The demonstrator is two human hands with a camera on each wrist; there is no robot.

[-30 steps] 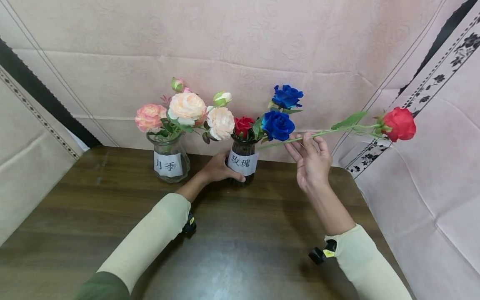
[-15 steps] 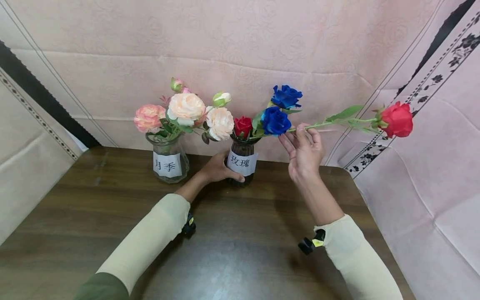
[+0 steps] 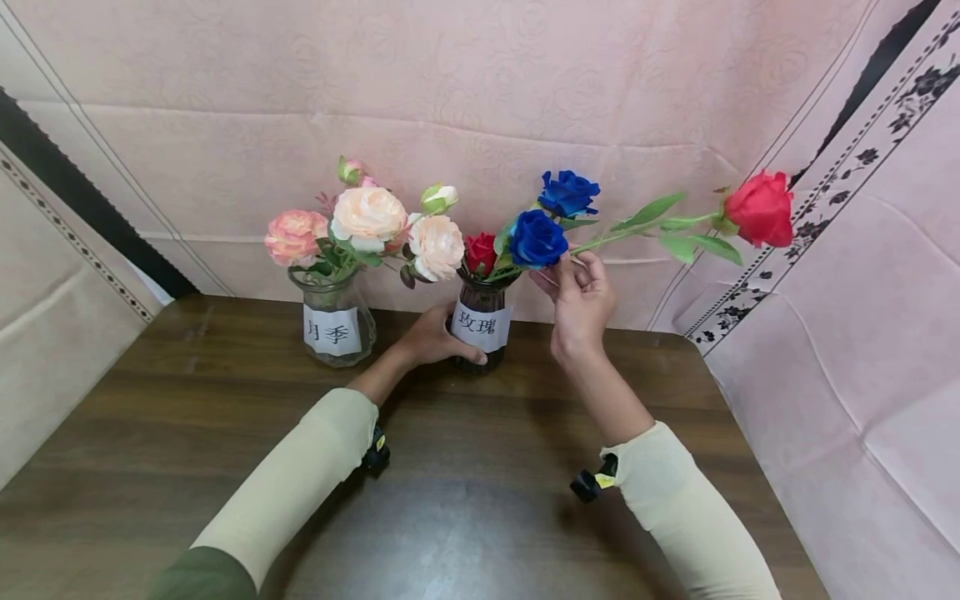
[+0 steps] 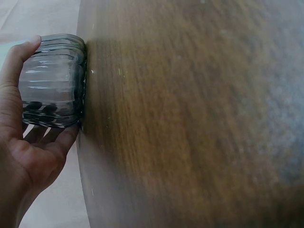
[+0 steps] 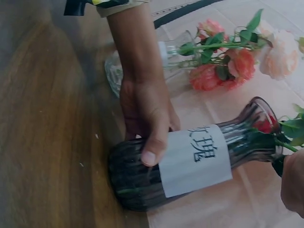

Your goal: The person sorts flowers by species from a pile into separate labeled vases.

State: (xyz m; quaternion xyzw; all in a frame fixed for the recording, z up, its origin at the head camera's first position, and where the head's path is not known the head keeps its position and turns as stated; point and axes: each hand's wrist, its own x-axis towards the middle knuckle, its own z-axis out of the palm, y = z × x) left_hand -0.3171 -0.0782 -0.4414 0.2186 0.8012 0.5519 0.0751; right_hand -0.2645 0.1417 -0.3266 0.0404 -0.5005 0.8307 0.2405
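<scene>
My left hand [image 3: 431, 335] grips the lower part of a dark glass vase [image 3: 480, 360] with a white paper label, standing on the table. In the left wrist view, the thumb and fingers curl round that glass. A small red rose [image 3: 480, 253] and two blue roses [image 3: 538, 238] stand in it. My right hand [image 3: 583, 308] pinches the green stem of a long red rose [image 3: 759, 210], whose bloom leans out to the right. The blue blooms partly hide this stem; in the right wrist view, stems lie at the vase mouth, but which is which I cannot tell.
Left of the dark vase stands a clear glass vase [image 3: 366, 337], also labelled, with several pink and cream flowers [image 3: 369, 215]. Both vases are close to the back edge of the brown wooden table [image 3: 450, 467]. A pale pink patterned cloth [image 3: 487, 75] hangs behind.
My right hand has moved left toward the dark vase with the red rose. The bloom has shifted left and up, and the stem's lower end has reached the vase mouth. The left hand stays put.
</scene>
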